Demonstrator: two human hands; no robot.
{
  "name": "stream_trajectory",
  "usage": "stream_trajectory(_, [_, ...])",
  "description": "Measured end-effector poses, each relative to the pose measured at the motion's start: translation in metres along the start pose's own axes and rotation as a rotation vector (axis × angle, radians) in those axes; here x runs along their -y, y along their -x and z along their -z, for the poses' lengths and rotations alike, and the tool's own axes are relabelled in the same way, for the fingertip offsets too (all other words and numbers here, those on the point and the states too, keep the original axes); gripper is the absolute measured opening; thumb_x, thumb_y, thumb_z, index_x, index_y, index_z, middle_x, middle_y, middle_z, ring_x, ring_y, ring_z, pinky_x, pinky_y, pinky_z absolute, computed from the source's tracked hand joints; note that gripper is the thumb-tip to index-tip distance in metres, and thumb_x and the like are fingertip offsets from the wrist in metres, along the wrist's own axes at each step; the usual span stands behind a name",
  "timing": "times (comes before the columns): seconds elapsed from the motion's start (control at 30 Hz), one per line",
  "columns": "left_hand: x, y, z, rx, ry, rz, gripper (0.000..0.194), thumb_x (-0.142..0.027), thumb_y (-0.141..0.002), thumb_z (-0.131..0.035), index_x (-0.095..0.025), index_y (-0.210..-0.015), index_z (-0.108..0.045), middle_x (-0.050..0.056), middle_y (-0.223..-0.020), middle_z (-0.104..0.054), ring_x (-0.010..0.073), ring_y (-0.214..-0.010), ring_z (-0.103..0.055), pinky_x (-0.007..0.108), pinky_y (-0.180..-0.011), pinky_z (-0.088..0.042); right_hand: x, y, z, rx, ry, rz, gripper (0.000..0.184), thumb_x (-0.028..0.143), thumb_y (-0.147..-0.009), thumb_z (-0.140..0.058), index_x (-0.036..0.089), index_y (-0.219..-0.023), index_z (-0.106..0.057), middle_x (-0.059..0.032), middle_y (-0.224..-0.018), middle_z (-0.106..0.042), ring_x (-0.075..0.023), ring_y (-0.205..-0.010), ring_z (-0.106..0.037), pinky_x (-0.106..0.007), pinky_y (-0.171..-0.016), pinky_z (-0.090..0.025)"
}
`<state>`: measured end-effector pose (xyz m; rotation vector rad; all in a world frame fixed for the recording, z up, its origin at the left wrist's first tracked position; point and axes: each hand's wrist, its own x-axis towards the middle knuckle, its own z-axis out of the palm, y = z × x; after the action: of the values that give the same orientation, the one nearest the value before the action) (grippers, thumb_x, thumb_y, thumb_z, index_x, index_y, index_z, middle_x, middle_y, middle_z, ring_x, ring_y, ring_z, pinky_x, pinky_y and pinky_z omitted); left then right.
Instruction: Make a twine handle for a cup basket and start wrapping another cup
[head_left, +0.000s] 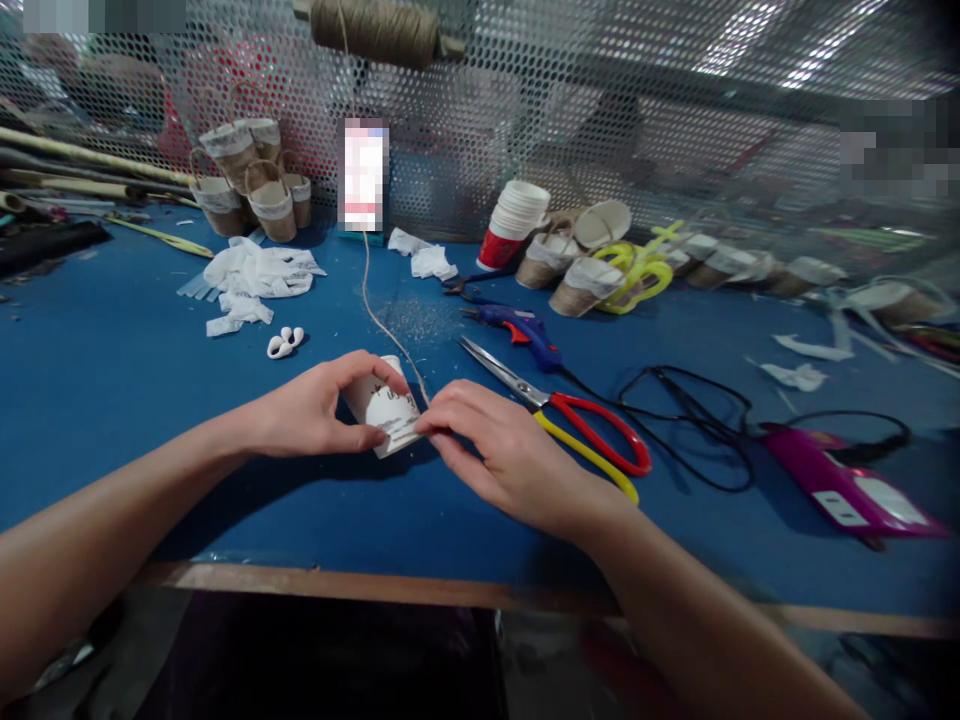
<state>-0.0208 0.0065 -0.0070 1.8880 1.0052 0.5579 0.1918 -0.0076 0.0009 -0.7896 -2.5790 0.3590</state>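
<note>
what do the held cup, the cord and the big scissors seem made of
Cup: probably matt paper, from its dull, printed white wall.
Cord: perhaps jute or similar fibre, being dull and tan.
Scissors: metal blades, by their grey sheen; glossy red and yellow handles, perhaps plastic or coated metal.

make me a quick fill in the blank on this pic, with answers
1. The left hand and right hand are both at a white paper ____.
2. The scissors have a red handle and a ____ one.
3. The glue gun has a red trigger and a ____ body.

Missing: cup; yellow; blue
</note>
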Motion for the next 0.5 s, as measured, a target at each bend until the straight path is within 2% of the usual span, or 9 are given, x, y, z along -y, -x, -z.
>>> stream_trajectory(0.5, [-0.0012,0.0007,0.0005,0.002,-0.009,-0.012,0.039,-0.02,-0.068,-0.061,-0.018,-0.106,-0.05,-0.003,-0.075,-0.051,0.012,-0.069,-0.048,0.025,-0.065,-0.04,0.0003,-0.0001,-0.0017,0.004,0.006,0.002,0.017,0.007,-0.084,-0.041,0.015,-0.088,-0.056,-0.008,-0.086,-0.056,-0.0156,-0.083,-0.051,-0.03,-0.074,-0.046])
